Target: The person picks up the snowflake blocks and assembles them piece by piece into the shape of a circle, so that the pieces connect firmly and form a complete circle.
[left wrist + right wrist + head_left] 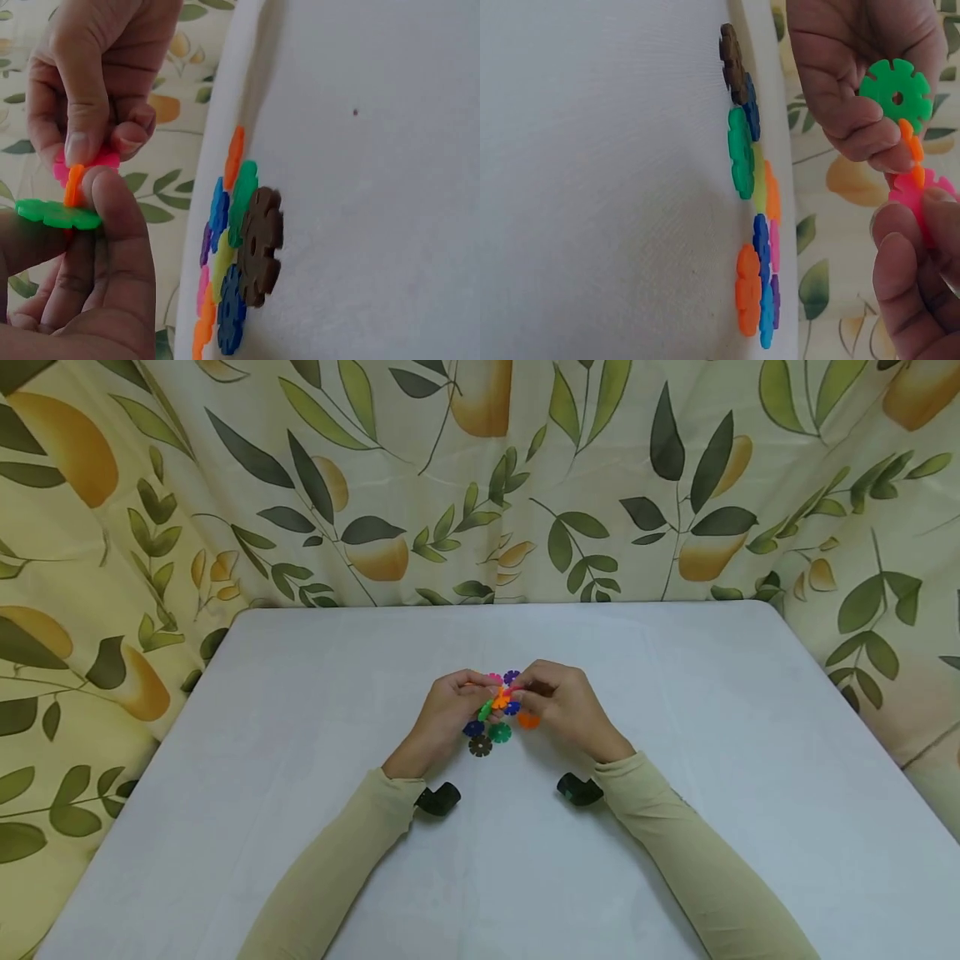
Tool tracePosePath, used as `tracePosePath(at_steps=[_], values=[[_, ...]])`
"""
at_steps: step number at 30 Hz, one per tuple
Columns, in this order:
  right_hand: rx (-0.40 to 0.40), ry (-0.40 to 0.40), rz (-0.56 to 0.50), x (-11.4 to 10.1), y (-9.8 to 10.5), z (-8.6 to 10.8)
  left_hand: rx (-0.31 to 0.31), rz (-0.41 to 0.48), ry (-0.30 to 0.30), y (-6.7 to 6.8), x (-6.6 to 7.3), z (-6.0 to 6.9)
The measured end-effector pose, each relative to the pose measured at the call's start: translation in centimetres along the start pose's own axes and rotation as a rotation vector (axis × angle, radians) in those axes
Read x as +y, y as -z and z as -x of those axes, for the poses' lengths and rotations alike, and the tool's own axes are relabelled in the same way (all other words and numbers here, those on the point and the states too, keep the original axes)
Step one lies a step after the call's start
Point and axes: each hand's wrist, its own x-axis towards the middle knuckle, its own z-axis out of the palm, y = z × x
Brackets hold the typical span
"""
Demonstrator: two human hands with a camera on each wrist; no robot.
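Above the table, the left hand (pixel 444 714) grips a green notched disc (pixel 58 214) that stands crosswise to an orange disc (pixel 73 186). The right hand (pixel 573 710) pinches a pink disc (pixel 922 196) between thumb and fingers, at the other side of the orange one. Green, orange and pink touch in a row; whether the pink one is fully slotted in, I cannot tell. In the right wrist view the green disc (pixel 895 97) shows its face and centre hole.
Several loose discs lie on the white table (pixel 300 693) below and around the hands, among them brown (pixel 480 745), teal green (pixel 499 732), dark blue (pixel 473 728) and orange (pixel 528 720). A leaf-patterned curtain (pixel 450 485) hangs behind. Black wrist devices (pixel 438 799) show beneath both cuffs.
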Motion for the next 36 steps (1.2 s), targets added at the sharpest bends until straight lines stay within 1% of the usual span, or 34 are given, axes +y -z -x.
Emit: tracePosePath(at_steps=[2,6,8,11,13,17,21,25,31,36], values=[[-0.001,-0.002,0.012,-0.1,0.0,-0.1,-0.016,-0.015,0.001,0.2,0.2,0.0],[0.013,-0.016,0.026,-0.3,-0.1,-0.2,-0.078,-0.032,0.016,0.6,0.5,0.1],[0.022,-0.022,0.032,-0.3,-0.1,-0.2,-0.090,-0.051,0.022,0.9,0.5,0.0],[0.028,-0.041,0.040,-0.3,-0.2,-0.2,-0.068,-0.066,0.033,1.3,0.7,-0.2],[0.026,-0.062,0.042,-0.3,-0.3,-0.2,-0.046,-0.060,0.036,1.7,0.8,-0.4],[0.002,-0.097,0.069,-0.1,-0.5,-0.2,-0.028,0.009,0.045,2.3,1.3,-0.6],[-0.053,-0.107,0.126,0.0,-0.7,-0.1,-0.031,0.083,0.047,2.7,1.6,-0.7],[-0.136,-0.106,0.174,0.1,-1.0,0.0,-0.030,0.118,0.055,2.9,1.7,-0.7],[-0.281,-0.078,0.244,-0.1,-1.1,0.1,-0.020,0.128,0.050,2.9,1.8,-0.7],[-0.382,-0.096,0.320,-0.2,-1.4,0.1,-0.013,0.142,0.048,2.9,1.8,-0.6]])
